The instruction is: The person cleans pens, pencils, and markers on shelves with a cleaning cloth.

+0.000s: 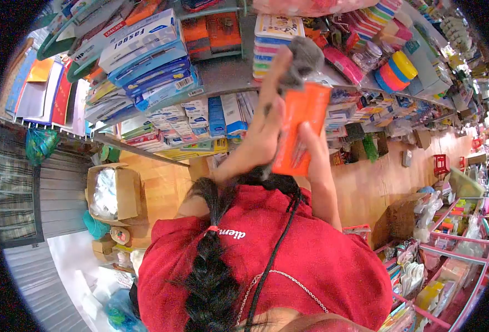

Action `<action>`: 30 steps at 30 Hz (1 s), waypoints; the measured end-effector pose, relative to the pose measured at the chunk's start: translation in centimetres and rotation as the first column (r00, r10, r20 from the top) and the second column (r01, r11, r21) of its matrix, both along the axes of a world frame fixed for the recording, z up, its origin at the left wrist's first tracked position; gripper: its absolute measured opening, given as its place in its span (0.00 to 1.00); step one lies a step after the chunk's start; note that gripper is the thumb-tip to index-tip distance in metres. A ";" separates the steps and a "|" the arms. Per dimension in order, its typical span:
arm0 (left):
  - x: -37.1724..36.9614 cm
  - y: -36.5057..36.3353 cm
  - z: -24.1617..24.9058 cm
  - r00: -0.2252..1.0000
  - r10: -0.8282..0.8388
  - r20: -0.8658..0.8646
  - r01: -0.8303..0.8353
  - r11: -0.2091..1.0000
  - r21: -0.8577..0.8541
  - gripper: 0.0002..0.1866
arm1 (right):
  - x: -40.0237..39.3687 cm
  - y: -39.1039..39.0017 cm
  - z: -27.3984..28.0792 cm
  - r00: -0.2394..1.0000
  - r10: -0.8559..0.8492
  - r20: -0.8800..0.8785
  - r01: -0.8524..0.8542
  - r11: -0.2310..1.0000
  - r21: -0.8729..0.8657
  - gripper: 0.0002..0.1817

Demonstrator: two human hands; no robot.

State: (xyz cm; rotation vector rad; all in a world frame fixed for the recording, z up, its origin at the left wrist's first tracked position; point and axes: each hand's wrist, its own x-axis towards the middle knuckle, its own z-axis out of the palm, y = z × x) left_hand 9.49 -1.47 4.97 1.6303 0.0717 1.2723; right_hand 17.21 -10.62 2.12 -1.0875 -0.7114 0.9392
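Item: red shirt [289, 260] and dark braid [214, 276] nearest the camera; beyond them, both hands raised toward the shelving. Left hand [264, 130] grasps a grey cloth [304, 55], fingers clenched round it, pressed against the upper end of an orange packet [300, 127]; right hand [311, 149] clasps the packet's lower half from the other side, fingers wrapped, so the packet's long axis runs upright, tilted slightly, between the two hands, the left being nearer its top. Farther off: shelf [222, 77] carrying blue boxes [156, 66], stacked coloured sponges [272, 39], and a cardboard box [114, 191] on the wooden floor.
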 end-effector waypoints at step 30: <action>-3.9 0.8 0.9 0.892 -0.440 -0.103 0.381 0.856 -0.349 0.27 | 1.9 -1.9 1.3 0.877 0.441 -0.192 -0.475 0.858 -0.197 0.35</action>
